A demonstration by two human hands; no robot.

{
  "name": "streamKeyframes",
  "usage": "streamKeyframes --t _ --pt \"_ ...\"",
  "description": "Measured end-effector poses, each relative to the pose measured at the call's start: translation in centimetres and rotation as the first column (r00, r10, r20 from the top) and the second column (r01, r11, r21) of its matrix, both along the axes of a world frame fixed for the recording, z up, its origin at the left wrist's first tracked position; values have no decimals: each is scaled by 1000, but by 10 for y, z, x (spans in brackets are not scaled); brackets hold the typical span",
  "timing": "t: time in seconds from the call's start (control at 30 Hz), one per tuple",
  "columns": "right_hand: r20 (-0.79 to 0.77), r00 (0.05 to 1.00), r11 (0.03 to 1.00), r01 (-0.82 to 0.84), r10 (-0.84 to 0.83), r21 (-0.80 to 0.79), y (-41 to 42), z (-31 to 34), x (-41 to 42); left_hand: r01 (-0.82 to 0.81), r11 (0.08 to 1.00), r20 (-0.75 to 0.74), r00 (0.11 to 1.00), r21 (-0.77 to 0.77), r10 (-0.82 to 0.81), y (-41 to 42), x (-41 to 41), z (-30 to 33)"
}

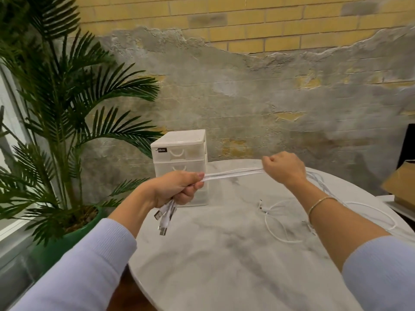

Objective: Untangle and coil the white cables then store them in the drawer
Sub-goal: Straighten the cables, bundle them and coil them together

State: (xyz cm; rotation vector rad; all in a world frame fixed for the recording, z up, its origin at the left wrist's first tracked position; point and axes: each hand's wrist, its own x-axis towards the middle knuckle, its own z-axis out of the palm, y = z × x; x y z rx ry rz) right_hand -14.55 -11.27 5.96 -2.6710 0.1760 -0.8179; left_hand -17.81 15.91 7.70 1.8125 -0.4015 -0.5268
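Several white cables (233, 173) stretch taut in a bundle between my two hands above the round marble table (224, 254). My left hand (179, 187) grips the bundle near its plug ends, and several USB plugs (165, 217) dangle below the fist. My right hand (284, 170) is closed round the same bundle further along. Beyond it the cables trail down in loose loops (283, 221) on the table at the right. A white plastic drawer unit (180, 158) stands at the table's back left, behind my left hand, with its drawers shut.
A large palm in a green pot (74, 227) stands left of the table, close to my left arm. A cardboard box (399, 185) sits off the table's right edge. A brick and plaster wall rises behind.
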Motion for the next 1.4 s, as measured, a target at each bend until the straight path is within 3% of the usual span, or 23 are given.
streamKeyframes --t 0.23,0.37,0.57,0.73,0.97,1.07,1.17,1.3,1.4 --pt "-28 966 946 246 -257 -211 -59 2 3 -193 981 105 975 -24 195 31 8 2" --pt "26 934 907 354 -357 -228 -65 11 9 -265 961 138 952 -74 273 30 15 2" --pt "29 926 890 370 -377 -264 -74 17 19 -492 851 56 859 -181 509 45 28 1" --pt "16 914 870 391 -405 -302 -85 8 24 -616 772 57 775 -156 629 54 33 -4" --pt "-260 888 925 357 -379 -130 -74 -15 17 -561 811 31 819 -163 573 41 33 -3" --pt "-287 912 955 273 -294 -113 -53 -11 16 -496 855 50 860 -152 508 33 29 1" --pt "-101 995 1000 -22 22 5 -6 6 13 -393 913 78 912 -112 402 14 24 4" --pt "53 916 913 -402 399 76 73 25 -5 -286 956 97 952 -62 291 -15 17 8" --pt "33 848 845 -530 529 78 105 21 -11 -222 973 105 968 -67 228 -26 13 10"
